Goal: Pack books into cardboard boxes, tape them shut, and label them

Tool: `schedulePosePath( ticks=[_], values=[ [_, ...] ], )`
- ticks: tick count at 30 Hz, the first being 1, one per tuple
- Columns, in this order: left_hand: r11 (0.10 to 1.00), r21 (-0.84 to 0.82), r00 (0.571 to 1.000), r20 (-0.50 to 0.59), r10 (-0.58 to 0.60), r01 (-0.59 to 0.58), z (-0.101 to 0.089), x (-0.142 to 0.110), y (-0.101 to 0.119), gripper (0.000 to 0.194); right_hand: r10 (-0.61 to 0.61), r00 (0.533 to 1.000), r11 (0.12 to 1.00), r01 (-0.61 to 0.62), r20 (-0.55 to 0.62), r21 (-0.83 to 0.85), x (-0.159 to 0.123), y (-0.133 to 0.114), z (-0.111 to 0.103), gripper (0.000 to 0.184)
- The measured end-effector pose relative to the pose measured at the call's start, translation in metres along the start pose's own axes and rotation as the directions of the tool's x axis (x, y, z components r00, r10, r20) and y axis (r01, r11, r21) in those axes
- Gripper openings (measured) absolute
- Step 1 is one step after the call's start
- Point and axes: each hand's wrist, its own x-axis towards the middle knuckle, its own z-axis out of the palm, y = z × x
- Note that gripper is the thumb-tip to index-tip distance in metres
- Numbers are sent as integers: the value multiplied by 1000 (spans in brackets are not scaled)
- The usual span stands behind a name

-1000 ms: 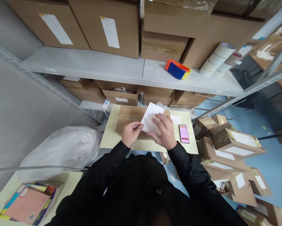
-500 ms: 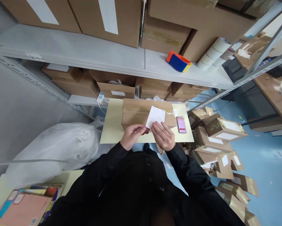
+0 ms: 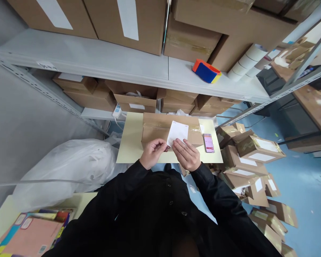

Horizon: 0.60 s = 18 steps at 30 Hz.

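Sheet [image 3: 178, 132] over box [image 3: 155, 134]: L hand [image 3: 152, 152] fingers clamped on near-left corner, R hand [image 3: 187, 155] fingers together atop, grip unclear; I'd keep it taut, prob. smooth outward.

Packing room: shelving [image 3: 96, 51], stacked cartons [image 3: 259, 149]

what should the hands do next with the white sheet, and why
Probably press the white sheet flat with the right hand, I'd say: its fingers lie over the sheet's lower right part, in front of the taped cardboard box, and the left hand has its fingertips at the lower left corner. Whether sheet and box touch is hard to tell.
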Motion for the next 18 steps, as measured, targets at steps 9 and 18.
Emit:
schedulePosePath(
  ticks=[9,18],
  values=[
    [970,170,985,37,171,-174,-4,-1,3,25,335,932,837,-361,137,412,22,-3,-2,32],
    [839,330,901,126,414,-432,-12,2,6,13,590,721,529,-685,363,501,63,-13,-14,13]
  ],
)
